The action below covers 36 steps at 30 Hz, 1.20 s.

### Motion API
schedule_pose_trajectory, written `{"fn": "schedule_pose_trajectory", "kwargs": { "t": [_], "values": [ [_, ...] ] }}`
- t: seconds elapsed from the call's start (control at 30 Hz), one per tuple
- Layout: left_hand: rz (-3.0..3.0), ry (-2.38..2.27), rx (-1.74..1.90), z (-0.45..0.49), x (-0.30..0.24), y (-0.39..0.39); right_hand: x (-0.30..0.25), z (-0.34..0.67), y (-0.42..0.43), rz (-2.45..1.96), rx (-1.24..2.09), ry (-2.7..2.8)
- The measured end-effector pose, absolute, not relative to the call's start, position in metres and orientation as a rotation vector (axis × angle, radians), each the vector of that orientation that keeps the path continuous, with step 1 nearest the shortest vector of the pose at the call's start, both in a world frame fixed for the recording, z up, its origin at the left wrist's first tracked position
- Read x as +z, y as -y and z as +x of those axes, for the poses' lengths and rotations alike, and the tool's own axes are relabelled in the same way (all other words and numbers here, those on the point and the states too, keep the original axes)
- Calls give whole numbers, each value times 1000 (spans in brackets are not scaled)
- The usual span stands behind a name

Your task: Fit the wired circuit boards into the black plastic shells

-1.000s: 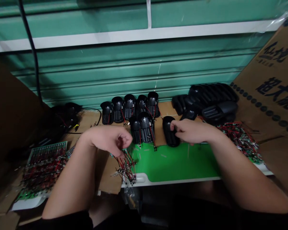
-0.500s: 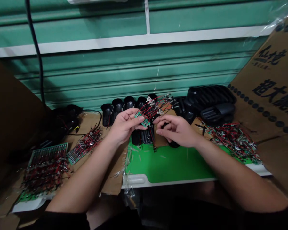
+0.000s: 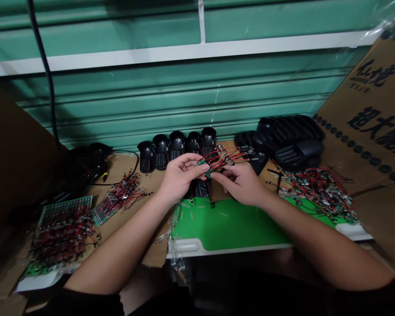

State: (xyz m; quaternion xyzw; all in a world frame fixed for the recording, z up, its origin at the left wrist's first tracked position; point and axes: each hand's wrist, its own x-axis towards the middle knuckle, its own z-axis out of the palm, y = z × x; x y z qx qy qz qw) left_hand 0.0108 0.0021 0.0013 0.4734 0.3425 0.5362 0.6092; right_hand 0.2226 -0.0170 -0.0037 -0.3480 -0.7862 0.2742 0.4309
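My left hand (image 3: 181,177) pinches a small green circuit board (image 3: 202,163) between thumb and fingers. Red and black wires (image 3: 235,153) with small metal pieces fan out from the board to the right. At the board's right edge, my right hand (image 3: 244,183) has its thumb and curled fingers closed on it; the fingertips are partly hidden under the wires. Just below the hands lies a black plastic housing (image 3: 202,188) with wires hanging from it, partly covered. Behind the hands stand several similar black housings (image 3: 177,147) in a row on cardboard.
A heap of wired boards (image 3: 319,193) lies at right, beside stacked black shells (image 3: 288,136). On the left are more wired board panels (image 3: 66,228). The green tabletop (image 3: 237,226) holds small clear scraps. Cardboard boxes (image 3: 375,145) flank the sides; a green shutter (image 3: 151,96) stands behind.
The board has moved slightly right and down in my left hand, and its wires now point more to the right. My right hand has closed in on the board's edge.
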Motion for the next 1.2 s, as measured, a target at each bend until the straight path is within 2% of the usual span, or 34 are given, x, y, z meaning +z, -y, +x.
{"fn": "schedule_pose_trajectory", "kwargs": {
  "t": [0.3, 0.5, 0.73, 1.2],
  "values": [
    [1242, -866, 1212, 12, 6, 5, -8, 219, 16, -962, 887, 1793],
    [1348, -1013, 1395, 20, 1, 17, -12, 216, 14, -980, 936, 1717],
    [1303, -916, 1479, 9, 9, 9, -5, 223, 12, -916, 1045, 1757],
    [1002, -941, 1595, -4, 16, -11, 10, 236, 14, -872, 786, 1935]
  ]
}}
